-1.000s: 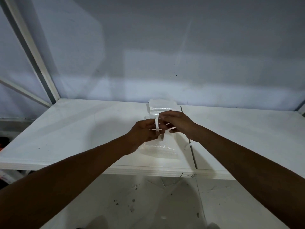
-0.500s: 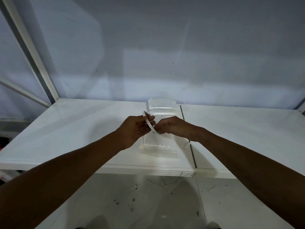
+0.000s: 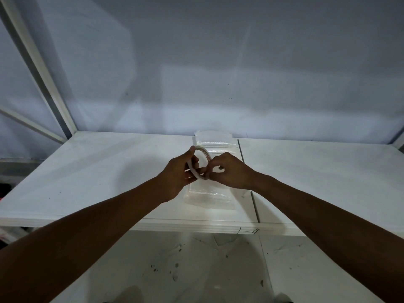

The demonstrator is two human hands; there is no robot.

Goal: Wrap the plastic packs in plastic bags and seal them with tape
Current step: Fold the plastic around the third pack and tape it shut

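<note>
Presently the left hand [image 3: 177, 173] has its grip curled round the tape [image 3: 195, 172]. The right hand [image 3: 229, 171] pinches the tape's end, above the bagged pack [image 3: 209, 197] lying mid-worktop [image 3: 87, 171], between front and back edges. Peel slowly, keeping the strip taut so it won't fold onto itself.

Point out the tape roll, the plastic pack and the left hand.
tape roll [image 3: 193, 170], head view, white outer band.
plastic pack [image 3: 209, 199], head view, its near end.
left hand [image 3: 175, 174], head view, back of the hand.
</note>
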